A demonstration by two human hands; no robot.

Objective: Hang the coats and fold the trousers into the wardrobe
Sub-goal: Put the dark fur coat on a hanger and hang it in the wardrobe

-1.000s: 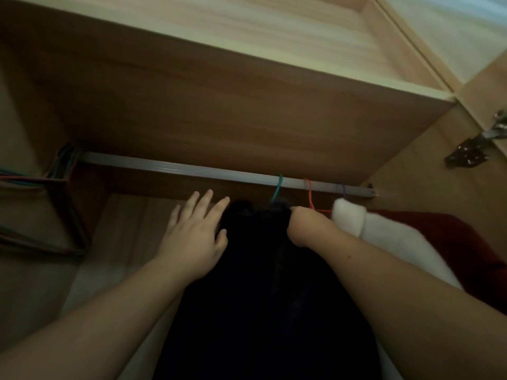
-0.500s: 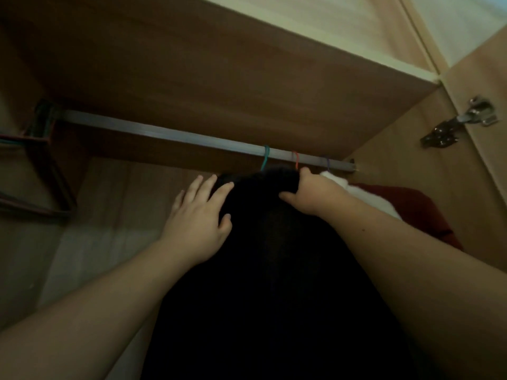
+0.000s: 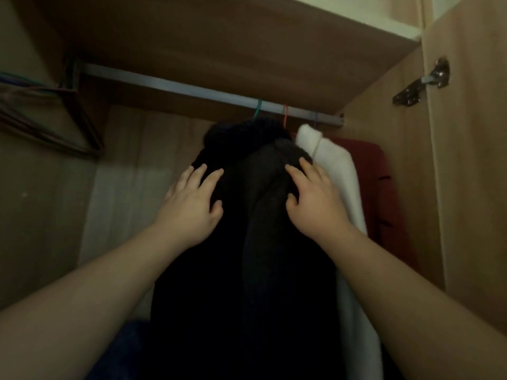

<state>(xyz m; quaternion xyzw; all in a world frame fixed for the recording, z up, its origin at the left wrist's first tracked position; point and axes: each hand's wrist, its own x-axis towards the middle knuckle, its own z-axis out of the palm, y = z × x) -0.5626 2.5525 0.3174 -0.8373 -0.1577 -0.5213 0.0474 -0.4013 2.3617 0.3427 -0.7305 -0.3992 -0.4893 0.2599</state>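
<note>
Both bare forearms reach up and forward into the light-brown wooden wardrobe (image 3: 466, 187), one on each side of the bulky black fleecy coat (image 3: 247, 242). The coat hangs from the grey metal rail (image 3: 178, 87) toward the rail's right end, under the teal hanger hook (image 3: 258, 108).

The left hand (image 3: 189, 204) lies palm-down on the coat's left shoulder, fingers straight and slightly spread, the thumb resting against the cloth. It pinches nothing.

The right hand (image 3: 312, 198) lies flat on the coat's right shoulder, fingers lightly spread and pointing up toward the collar, the thumb tucked against the dark fabric. It presses rather than grips.

Just right of the black coat, touching it, hangs a white fluffy coat (image 3: 337, 174), and beyond that a dark red garment (image 3: 384, 193) close to the wardrobe's right wall. An orange hanger hook (image 3: 285, 116) sits on the rail beside the teal one. At the rail's left end hangs a bunch of bare wire hangers (image 3: 49, 116). A metal door hinge (image 3: 422, 83) is fixed at the right edge.
</note>
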